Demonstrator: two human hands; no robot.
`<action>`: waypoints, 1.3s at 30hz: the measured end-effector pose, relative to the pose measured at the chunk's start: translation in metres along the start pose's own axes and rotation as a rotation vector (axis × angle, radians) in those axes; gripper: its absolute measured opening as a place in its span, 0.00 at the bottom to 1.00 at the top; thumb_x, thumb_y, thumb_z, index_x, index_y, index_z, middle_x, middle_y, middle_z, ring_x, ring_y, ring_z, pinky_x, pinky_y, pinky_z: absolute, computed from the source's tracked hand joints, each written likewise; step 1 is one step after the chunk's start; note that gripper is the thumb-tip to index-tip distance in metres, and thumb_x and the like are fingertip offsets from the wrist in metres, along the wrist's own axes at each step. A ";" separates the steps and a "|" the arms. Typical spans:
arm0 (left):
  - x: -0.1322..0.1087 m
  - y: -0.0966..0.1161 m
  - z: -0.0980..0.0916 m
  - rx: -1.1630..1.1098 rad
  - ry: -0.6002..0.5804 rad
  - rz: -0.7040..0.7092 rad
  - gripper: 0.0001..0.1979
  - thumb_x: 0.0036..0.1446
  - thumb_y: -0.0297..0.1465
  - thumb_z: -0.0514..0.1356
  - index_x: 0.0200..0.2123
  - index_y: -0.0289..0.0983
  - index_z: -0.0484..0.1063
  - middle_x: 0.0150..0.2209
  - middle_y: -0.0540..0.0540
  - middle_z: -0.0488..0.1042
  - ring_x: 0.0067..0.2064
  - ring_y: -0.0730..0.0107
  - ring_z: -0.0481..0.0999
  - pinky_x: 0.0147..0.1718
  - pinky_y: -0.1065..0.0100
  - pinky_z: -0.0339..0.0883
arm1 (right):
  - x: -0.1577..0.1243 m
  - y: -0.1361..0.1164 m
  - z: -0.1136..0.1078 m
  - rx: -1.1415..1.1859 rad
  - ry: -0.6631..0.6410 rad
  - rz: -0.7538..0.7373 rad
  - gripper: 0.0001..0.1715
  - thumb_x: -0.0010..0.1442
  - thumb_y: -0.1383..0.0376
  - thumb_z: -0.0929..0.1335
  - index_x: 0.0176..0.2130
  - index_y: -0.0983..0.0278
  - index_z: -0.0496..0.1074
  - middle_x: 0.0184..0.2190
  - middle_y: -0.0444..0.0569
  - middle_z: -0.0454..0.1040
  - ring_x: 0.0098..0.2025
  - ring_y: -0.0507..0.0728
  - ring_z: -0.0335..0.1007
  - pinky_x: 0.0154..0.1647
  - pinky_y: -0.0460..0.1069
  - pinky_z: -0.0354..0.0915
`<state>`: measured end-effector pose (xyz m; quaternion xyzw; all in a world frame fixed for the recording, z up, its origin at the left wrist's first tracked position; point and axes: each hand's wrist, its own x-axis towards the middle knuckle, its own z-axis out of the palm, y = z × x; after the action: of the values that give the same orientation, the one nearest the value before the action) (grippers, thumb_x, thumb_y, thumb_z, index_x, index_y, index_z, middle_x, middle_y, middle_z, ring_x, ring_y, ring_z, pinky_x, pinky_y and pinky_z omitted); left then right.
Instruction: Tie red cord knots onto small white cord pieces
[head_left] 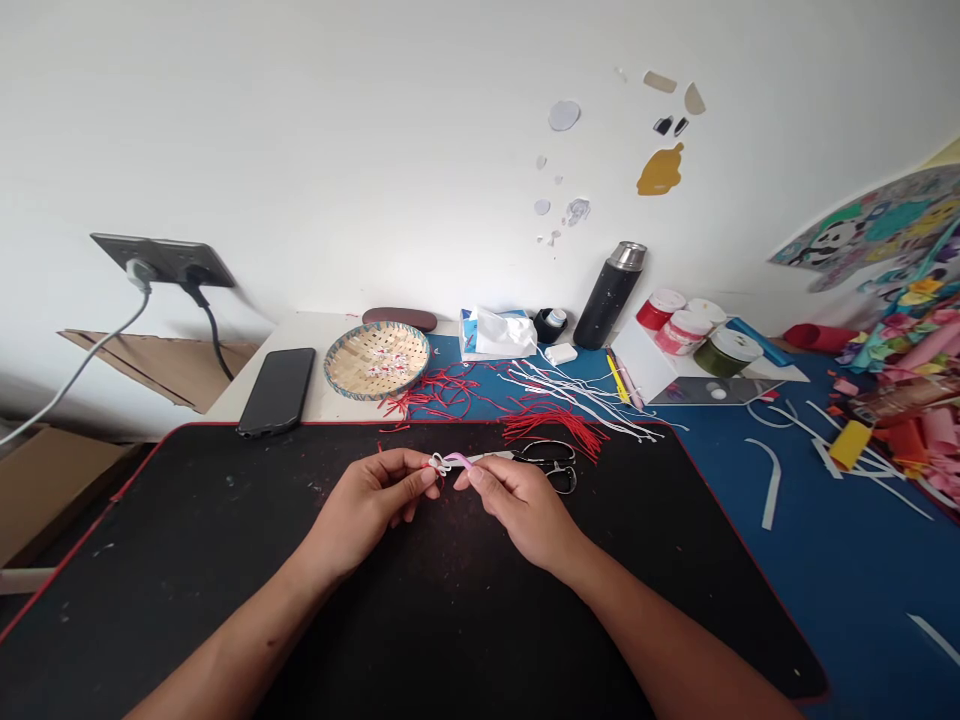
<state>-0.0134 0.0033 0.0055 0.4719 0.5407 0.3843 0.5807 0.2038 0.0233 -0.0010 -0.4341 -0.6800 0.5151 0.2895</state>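
Both my hands meet over the far half of a black mat. My left hand pinches one end of a small pink strip that has a white knot or bow on it. My right hand pinches the strip's other end. Just beyond the fingers lie black scissors on the mat. Loose red strings and white strings lie behind them.
A woven basket, a black phone, a tissue pack and a dark flask stand at the back. Lidded jars sit on a white box. Coloured paper scraps fill the right side. Cables hang from a wall socket.
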 end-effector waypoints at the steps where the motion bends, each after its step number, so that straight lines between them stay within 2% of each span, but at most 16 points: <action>1: 0.000 0.000 0.000 0.001 0.000 0.000 0.21 0.54 0.49 0.70 0.36 0.36 0.80 0.30 0.47 0.79 0.24 0.73 0.65 0.21 0.72 0.55 | 0.000 0.000 0.000 -0.002 0.000 0.002 0.28 0.73 0.47 0.62 0.41 0.63 0.81 0.25 0.43 0.65 0.27 0.53 0.59 0.31 0.49 0.55; 21: -0.001 0.001 0.000 0.015 0.004 -0.001 0.20 0.54 0.49 0.70 0.36 0.36 0.81 0.30 0.47 0.79 0.24 0.74 0.65 0.21 0.72 0.55 | 0.000 0.001 0.000 -0.019 -0.014 -0.003 0.30 0.72 0.45 0.62 0.41 0.63 0.81 0.23 0.43 0.62 0.26 0.53 0.58 0.32 0.49 0.55; 33: 0.001 0.000 0.000 0.053 0.024 -0.004 0.21 0.52 0.50 0.70 0.34 0.36 0.81 0.30 0.45 0.81 0.23 0.73 0.65 0.20 0.72 0.54 | 0.000 0.004 0.001 -0.093 -0.039 -0.008 0.25 0.74 0.50 0.62 0.43 0.61 0.81 0.25 0.44 0.69 0.27 0.53 0.62 0.32 0.48 0.57; 39: 0.001 -0.002 0.000 0.057 0.038 -0.013 0.20 0.52 0.49 0.70 0.33 0.36 0.81 0.30 0.44 0.81 0.23 0.73 0.65 0.20 0.72 0.54 | 0.000 0.003 0.001 -0.094 -0.051 0.007 0.24 0.74 0.51 0.62 0.41 0.62 0.81 0.24 0.44 0.67 0.27 0.53 0.62 0.32 0.48 0.56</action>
<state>-0.0131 0.0040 0.0032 0.4774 0.5655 0.3740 0.5590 0.2042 0.0231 -0.0039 -0.4362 -0.7091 0.4947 0.2494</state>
